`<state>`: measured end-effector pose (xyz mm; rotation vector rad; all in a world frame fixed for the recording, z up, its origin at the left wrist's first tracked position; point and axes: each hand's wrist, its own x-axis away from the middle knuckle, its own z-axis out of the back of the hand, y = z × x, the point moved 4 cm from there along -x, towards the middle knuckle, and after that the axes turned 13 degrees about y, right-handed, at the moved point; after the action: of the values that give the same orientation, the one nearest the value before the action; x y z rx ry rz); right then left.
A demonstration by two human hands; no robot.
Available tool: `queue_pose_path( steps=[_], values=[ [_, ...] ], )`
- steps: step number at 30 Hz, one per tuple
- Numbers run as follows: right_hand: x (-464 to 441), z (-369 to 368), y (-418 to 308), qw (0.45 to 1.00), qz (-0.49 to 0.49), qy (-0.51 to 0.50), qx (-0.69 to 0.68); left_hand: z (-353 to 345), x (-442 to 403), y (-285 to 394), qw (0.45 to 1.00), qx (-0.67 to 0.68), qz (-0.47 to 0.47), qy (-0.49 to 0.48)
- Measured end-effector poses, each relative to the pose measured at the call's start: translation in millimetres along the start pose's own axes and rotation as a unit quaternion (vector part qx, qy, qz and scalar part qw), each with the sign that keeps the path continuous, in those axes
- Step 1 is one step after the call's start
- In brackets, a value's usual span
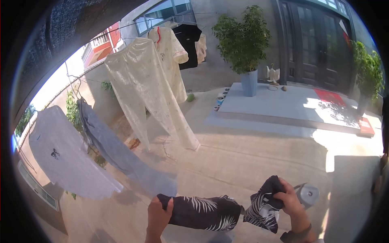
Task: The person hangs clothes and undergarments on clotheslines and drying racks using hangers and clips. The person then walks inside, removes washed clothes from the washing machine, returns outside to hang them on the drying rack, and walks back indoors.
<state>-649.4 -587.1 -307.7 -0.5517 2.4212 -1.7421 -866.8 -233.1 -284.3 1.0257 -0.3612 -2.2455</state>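
Observation:
A black garment (pixel 206 211) with a white leaf print is stretched between my two hands, low in the view. My left hand (pixel 159 214) is closed on its left end. Around the bunched right end, the fingers of my right hand (pixel 291 199) are closed too. The cloth narrows sharply near the right hand, between a wide part and a crumpled part. Whether it is a top or shorts cannot be made out. Left of my hands hang grey-blue trousers (pixel 117 148) and a pale lavender shirt (pixel 67 156).
Cream trousers (pixel 142 77), a cream top (pixel 168 52) and a black T-shirt (pixel 188 42) hang from a line. Behind the right hand stands a grey round-topped object (pixel 308 195). A potted plant (pixel 249 83) stands on the raised step (pixel 279 103) before dark doors (pixel 314 44).

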Motion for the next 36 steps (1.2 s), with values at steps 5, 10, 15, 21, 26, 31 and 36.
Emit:
queue_pose_path(
  steps=[5, 10, 15, 21, 26, 31, 36],
  values=[
    [-64.1, 20.2, -42.6, 0.993, 0.086, 0.059, 0.048, -65.6, -91.5, -0.4, 0.943, -0.024, -0.132, -0.304],
    [-164.4, 24.9, -95.6, 0.984, 0.12, 0.133, -0.012, -128.4, -191.7, 11.0, 0.942, -0.149, -0.273, -0.122],
    [-291.8, 15.5, -138.9, 0.985, 0.09, 0.142, -0.047, -220.5, -300.0, 79.6, 0.975, 0.085, -0.199, -0.04],
    [-420.3, -2.1, -169.6, 0.979, 0.16, 0.13, -0.002, -381.6, -347.1, 192.7, 0.784, 0.498, 0.017, -0.372],
    [-528.2, -13.1, -195.5, 0.964, 0.249, 0.017, 0.086, -488.2, -361.9, 318.9, 0.85, 0.45, -0.231, -0.143],
    [-657.7, -6.1, -222.0, 0.995, 0.055, 0.04, 0.074, -593.6, -441.2, 367.6, 0.786, 0.498, -0.146, -0.337],
    [-857.7, 27.1, -274.8, 0.991, -0.047, -0.084, -0.097, -664.6, -544.9, 417.6, 0.562, 0.582, 0.354, -0.469]
  ],
)
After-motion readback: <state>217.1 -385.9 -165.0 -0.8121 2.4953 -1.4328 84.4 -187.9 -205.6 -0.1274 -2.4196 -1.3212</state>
